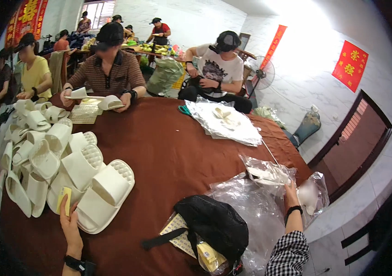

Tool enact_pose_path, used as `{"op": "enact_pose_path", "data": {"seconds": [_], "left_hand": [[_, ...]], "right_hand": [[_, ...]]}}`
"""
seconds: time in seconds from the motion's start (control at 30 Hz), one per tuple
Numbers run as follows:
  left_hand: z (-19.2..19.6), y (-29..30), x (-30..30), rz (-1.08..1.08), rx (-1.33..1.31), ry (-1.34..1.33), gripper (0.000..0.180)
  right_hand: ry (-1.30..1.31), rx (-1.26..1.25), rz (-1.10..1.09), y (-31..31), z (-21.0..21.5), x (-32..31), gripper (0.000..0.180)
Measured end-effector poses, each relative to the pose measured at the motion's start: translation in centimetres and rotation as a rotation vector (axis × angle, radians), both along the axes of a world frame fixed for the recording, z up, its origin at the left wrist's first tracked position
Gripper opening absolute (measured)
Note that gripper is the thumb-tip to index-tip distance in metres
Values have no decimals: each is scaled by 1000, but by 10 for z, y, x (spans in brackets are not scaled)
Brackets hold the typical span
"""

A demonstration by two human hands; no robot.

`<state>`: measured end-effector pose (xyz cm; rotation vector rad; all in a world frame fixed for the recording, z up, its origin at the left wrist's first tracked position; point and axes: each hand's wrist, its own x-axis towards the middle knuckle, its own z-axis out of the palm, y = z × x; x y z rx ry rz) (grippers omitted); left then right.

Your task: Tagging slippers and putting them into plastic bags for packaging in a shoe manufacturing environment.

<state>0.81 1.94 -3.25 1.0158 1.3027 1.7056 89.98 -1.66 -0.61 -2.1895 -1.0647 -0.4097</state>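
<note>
At the left of the table my left hand (70,228) pinches a small yellow paper slip (64,200), close against the nearest white slippers (105,195). These slippers have wide straps and dimpled soles, and they lean on a heap of more white slippers (44,158). Over on the right, my right hand (291,195) has its fingers at the near edge of a clear plastic bag with white slippers (269,175) inside. The fingertips are partly hidden there, but they seem closed on the bag. Another clear bag with something white (310,195) lies just right of my wrist.
A black cap (214,225) rests on sticker sheets (176,233) at the near edge. Loose clear bags (260,221) spread beside it. A stack of white bags (223,124) lies farther back. Across the brown-covered table (159,152), a person (111,73) holds slippers; another (221,69) sits right.
</note>
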Motion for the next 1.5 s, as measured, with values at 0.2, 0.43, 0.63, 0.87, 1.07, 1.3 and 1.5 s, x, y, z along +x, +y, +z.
{"op": "enact_pose_path", "data": {"seconds": [0.2,0.43,0.63,0.87,1.07,1.3,1.5], "left_hand": [[10,-26,-13,41,-31,-1,64],[12,-6,4,8,-26,-39,62],[7,-9,-1,14,-24,-43,62],[8,-12,-3,-25,-10,-84,64],[3,-4,2,-9,-5,-72,65],[0,-7,-7,-31,-30,-68,64],[-1,-4,-7,-45,-14,-28,63]], "right_hand": [[564,58,105,49,59,-101,41],[345,48,-96,7,46,-67,71],[1206,90,-89,4,35,-115,99],[1437,-2,282,-38,32,-98,41],[829,318,495,6,46,-80,15],[107,219,187,94,223,-96,22],[-125,492,452,104,297,-130,17]]}}
